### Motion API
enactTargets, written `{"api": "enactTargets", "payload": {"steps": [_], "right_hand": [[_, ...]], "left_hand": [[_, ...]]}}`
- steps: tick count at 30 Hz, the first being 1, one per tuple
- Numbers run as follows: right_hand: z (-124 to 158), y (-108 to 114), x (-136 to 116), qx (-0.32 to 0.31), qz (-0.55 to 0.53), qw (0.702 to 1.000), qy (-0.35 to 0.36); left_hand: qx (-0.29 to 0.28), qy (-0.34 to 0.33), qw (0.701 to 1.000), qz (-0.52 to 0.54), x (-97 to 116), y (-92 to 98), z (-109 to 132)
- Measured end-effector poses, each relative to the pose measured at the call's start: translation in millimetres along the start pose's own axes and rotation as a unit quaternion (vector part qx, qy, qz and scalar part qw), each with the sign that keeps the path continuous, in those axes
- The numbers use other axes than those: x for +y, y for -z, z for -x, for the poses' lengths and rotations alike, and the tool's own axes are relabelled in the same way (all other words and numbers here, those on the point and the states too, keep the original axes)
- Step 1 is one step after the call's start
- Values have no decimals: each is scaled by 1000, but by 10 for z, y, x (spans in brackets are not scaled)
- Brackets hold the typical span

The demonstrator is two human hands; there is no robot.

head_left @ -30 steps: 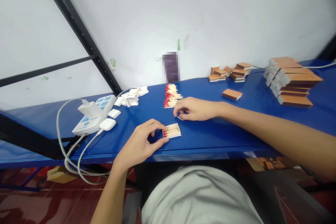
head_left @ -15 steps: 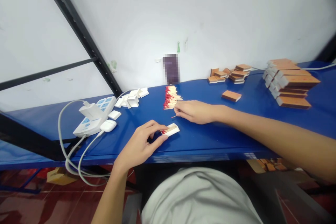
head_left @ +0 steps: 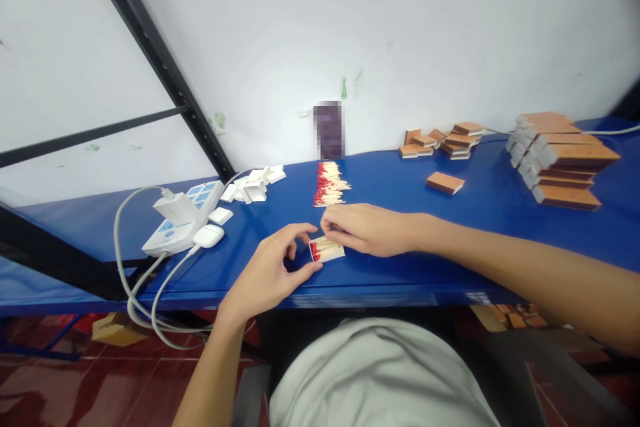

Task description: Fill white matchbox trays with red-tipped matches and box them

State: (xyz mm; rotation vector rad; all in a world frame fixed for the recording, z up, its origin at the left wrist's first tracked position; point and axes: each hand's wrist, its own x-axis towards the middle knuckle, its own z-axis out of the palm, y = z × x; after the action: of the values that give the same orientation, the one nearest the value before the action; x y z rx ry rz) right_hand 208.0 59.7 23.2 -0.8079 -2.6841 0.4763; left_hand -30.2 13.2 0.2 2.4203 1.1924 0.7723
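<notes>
A small white matchbox tray (head_left: 336, 257) lies on the blue table in front of me, with several red-headed matches (head_left: 327, 250) in it. My left hand (head_left: 280, 263) frames its left end, thumb at the near side and index finger by the far side. Over the tray's far edge, the fingers of my right hand (head_left: 355, 227) are pinched together. What is between those fingertips is hidden. Just beyond my right hand, a pile of loose matches (head_left: 330, 185) lies with most red heads to the left.
White empty trays (head_left: 254, 185) lie heaped at the back left, beside a power strip (head_left: 173, 233) with cables and a white earphone case (head_left: 209, 235). Brown matchboxes (head_left: 460, 140) sit at the back right, one box (head_left: 445, 182) alone. A bigger matchbox stack (head_left: 560, 160) stands far right.
My right hand has moved from beside the match pile, where it pinched one match, down and left to the tray. The left index finger has lifted off the matches in the tray.
</notes>
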Motion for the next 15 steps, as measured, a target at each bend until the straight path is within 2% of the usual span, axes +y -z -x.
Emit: {"api": "enactTargets", "payload": {"steps": [8,15], "right_hand": [[16,-30,-100,15,40,999,32],[26,-25,-155,-3,60,997,40]], "left_hand": [[13,-18,1000,-4,26,17,1],[14,-21,1000,9,23,12,2]]}}
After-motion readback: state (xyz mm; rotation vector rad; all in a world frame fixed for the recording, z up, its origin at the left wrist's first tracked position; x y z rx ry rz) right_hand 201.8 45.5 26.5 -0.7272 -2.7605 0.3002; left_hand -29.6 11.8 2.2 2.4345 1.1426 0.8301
